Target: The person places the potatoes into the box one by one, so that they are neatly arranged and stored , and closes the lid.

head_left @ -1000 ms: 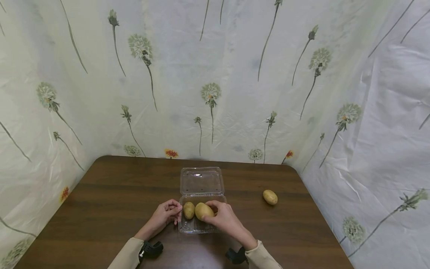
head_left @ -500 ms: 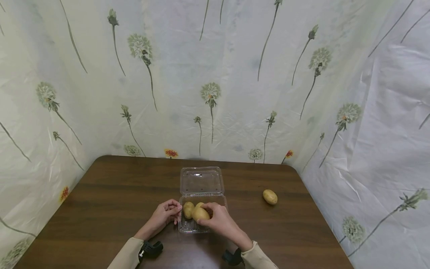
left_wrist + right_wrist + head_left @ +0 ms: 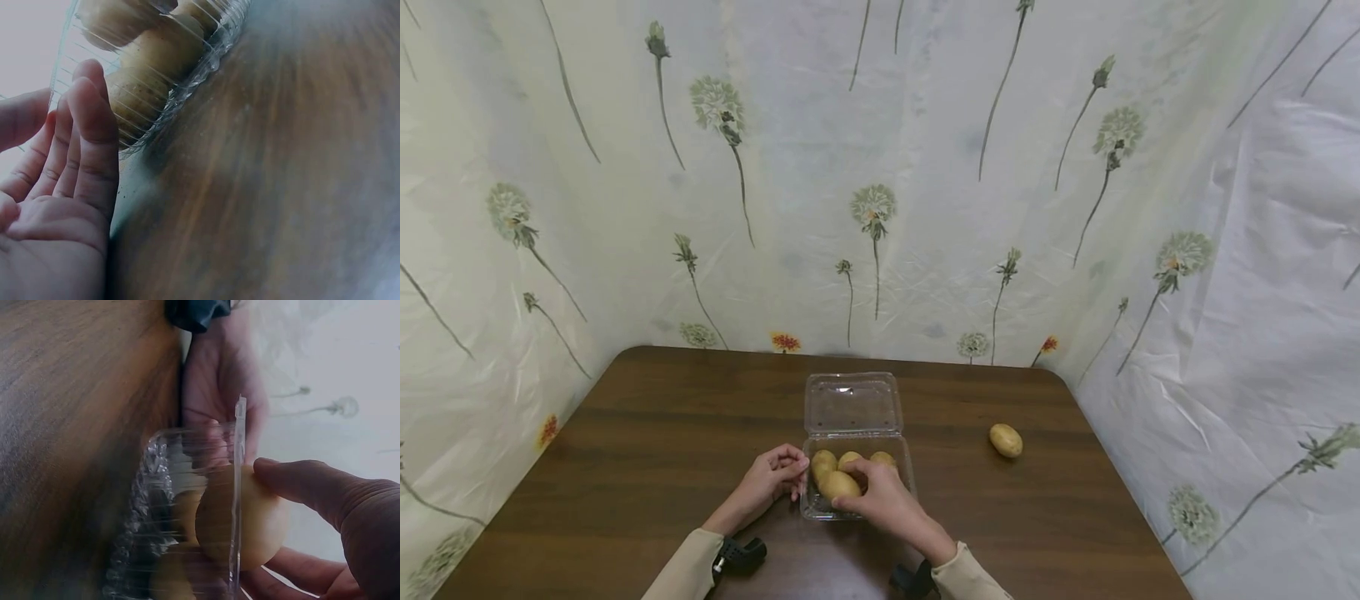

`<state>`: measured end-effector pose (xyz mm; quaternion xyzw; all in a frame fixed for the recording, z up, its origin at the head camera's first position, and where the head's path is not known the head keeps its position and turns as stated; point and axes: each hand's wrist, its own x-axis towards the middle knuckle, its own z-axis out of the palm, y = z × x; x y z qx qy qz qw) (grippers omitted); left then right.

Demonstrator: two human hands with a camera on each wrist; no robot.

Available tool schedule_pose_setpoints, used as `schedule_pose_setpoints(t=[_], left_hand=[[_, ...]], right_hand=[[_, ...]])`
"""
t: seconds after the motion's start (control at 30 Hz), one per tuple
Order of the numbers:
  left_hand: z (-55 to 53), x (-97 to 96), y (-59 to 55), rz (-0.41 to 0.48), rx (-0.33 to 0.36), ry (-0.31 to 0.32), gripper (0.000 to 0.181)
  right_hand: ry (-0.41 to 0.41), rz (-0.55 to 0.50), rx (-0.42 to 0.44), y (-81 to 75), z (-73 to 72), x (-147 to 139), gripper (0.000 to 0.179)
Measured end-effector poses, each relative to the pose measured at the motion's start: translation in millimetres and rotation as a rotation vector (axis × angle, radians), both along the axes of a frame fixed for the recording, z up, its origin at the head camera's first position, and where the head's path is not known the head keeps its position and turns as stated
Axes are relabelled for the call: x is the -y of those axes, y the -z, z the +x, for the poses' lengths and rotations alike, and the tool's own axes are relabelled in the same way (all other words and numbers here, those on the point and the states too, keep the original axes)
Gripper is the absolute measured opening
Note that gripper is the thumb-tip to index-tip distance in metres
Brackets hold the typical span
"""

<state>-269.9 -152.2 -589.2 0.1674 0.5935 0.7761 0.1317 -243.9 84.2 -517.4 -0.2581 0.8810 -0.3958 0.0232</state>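
Observation:
A clear plastic clamshell container (image 3: 854,407) lies with its lid folded back. My left hand (image 3: 767,483) pinches its left rim; in the left wrist view the thumb (image 3: 25,117) and straight fingers stand on either side of the edge. My right hand (image 3: 886,503) grips a yellow-brown potato (image 3: 837,485) at the front left of the base, thumb on its near side. Behind the held potato sit a left potato (image 3: 822,462), a middle potato (image 3: 851,458) and a right potato (image 3: 883,458), partly covered by the right hand. In the right wrist view the held potato (image 3: 265,519) stands partly above the rim.
One loose potato (image 3: 1005,441) lies on the brown wooden table (image 3: 700,417), right of the container. A pale curtain with dandelion prints (image 3: 790,208) surrounds the table at the back and sides. Black wrist devices are strapped to both forearms.
My right hand has moved left and toward me with the held potato, bringing the middle and right potatoes behind it into view. The left hand stays at the rim.

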Motion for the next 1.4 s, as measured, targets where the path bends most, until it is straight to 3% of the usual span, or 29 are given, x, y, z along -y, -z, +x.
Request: schedule_pose_setpoints(t=[0.43,0.7,1.0,1.4], left_hand=[[-0.2,-0.2,0.5,0.003,-0.016,0.014,0.004],[0.0,-0.1,-0.7,-0.013,-0.008,0.017,0.012],[-1.1,-0.1,0.1,-0.019,-0.010,0.010,0.016],[-1.1,-0.9,-2.1,-0.027,0.012,-0.003,0.016]], right_hand=[[0.002,0.030,-0.045,7.3,2.6,2.1,0.034],[-0.003,-0.007,-0.029,9.3,2.0,-0.4,0.034],[0.000,0.021,-0.054,7.6,1.6,-3.1,0.028],[0.007,0.000,0.024,6.9,0.2,-6.4,0.029]])
